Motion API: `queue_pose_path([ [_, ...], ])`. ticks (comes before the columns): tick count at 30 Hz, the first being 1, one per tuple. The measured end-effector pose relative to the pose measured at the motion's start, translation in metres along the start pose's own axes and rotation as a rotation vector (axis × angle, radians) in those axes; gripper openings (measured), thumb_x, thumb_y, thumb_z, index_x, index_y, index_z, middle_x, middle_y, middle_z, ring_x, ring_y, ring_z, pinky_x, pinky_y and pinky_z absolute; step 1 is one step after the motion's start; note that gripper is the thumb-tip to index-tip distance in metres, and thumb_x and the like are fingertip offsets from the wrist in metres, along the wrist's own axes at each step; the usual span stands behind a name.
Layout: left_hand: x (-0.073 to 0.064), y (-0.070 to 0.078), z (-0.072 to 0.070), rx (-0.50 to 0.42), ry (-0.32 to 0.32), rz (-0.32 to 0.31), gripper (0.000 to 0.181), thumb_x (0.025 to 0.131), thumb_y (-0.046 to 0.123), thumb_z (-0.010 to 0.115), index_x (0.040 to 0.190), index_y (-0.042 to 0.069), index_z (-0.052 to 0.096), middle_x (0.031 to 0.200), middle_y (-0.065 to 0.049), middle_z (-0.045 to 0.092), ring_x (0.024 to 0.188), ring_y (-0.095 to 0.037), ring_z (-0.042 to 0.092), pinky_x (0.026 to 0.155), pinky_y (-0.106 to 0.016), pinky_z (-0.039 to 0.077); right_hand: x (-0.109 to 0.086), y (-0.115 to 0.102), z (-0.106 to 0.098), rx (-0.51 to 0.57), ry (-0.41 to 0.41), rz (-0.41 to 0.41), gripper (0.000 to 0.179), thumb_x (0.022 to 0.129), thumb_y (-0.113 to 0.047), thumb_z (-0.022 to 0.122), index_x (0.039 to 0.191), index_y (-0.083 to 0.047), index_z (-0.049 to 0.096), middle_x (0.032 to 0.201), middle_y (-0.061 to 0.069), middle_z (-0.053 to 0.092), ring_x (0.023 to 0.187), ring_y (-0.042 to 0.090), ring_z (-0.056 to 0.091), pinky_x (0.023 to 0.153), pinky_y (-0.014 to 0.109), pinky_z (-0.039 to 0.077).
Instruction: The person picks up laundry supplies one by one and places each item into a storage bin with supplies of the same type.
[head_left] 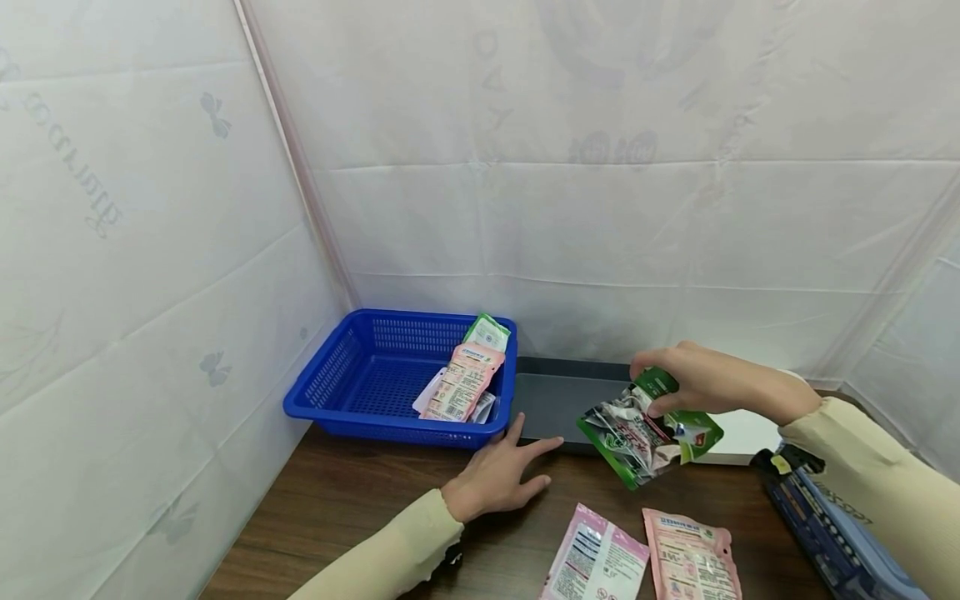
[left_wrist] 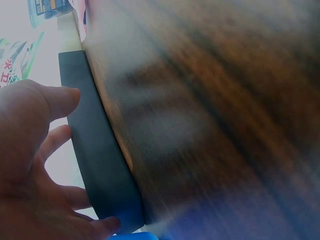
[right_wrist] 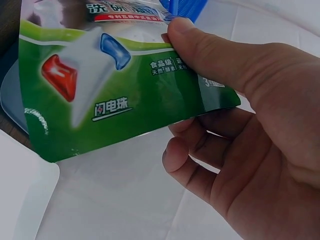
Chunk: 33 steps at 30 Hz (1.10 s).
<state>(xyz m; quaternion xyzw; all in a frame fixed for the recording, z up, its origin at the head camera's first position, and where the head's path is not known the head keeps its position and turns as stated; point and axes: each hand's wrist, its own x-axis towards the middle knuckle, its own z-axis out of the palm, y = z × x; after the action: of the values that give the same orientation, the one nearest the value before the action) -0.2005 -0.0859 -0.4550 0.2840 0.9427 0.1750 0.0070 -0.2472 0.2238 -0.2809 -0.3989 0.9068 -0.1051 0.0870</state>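
In the head view my right hand (head_left: 693,385) holds a green detergent pouch (head_left: 626,429) above the front part of a dark grey tray (head_left: 555,398). Seen from the right wrist, the thumb lies on the printed face of the pouch (right_wrist: 115,100), the other fingers behind it. My left hand (head_left: 497,477) has its fingers spread at the tray's front edge, beside the blue basket (head_left: 405,429). From the left wrist, the fingertips of that hand (left_wrist: 30,150) lie along the tray's dark side wall (left_wrist: 100,145), gripping nothing.
Inside the basket, a pink pouch (head_left: 465,379) lies over other packets, a green-edged one (head_left: 489,333) among them. Two pink pouches (head_left: 596,554) (head_left: 692,554) lie on the wooden table (head_left: 360,492). A white tray (head_left: 742,435) and a blue case-like object (head_left: 840,525) are at right.
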Motion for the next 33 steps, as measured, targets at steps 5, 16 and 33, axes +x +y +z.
queue_pose_path([
  [5, 0.000, 0.000, 0.000, -0.001, 0.002, 0.005, 0.054, 0.102, 0.038, 0.063, 0.154, 0.037, 0.048, 0.159, -0.034, 0.031, 0.127, -0.050, 0.056, 0.081, -0.044, 0.060, 0.002, 0.000, 0.000, -0.015, 0.023, -0.014, 0.042, 0.089, -0.026, 0.082, 0.123, -0.011, 0.065, 0.103, -0.004, 0.072, 0.077, 0.002, 0.063, 0.074, 0.040, 0.053],
  [16, 0.000, 0.001, -0.001, -0.007, -0.005, 0.002, 0.055, 0.102, 0.037, 0.064, 0.154, 0.038, 0.048, 0.159, -0.034, 0.031, 0.123, -0.049, 0.060, 0.070, -0.037, 0.059, 0.009, -0.002, -0.001, -0.004, 0.043, -0.026, 0.040, 0.091, -0.029, 0.081, 0.123, -0.011, 0.064, 0.110, 0.002, 0.071, 0.082, 0.007, 0.065, 0.073, 0.040, 0.053],
  [33, 0.000, 0.002, -0.002, -0.009, -0.004, 0.002, 0.055, 0.101, 0.036, 0.065, 0.154, 0.037, 0.049, 0.159, -0.034, 0.031, 0.129, -0.052, 0.054, 0.081, -0.047, 0.060, 0.018, 0.002, -0.001, -0.011, 0.080, -0.027, 0.041, 0.091, -0.030, 0.080, 0.123, -0.010, 0.065, 0.116, 0.005, 0.071, 0.093, 0.018, 0.069, 0.081, 0.046, 0.056],
])
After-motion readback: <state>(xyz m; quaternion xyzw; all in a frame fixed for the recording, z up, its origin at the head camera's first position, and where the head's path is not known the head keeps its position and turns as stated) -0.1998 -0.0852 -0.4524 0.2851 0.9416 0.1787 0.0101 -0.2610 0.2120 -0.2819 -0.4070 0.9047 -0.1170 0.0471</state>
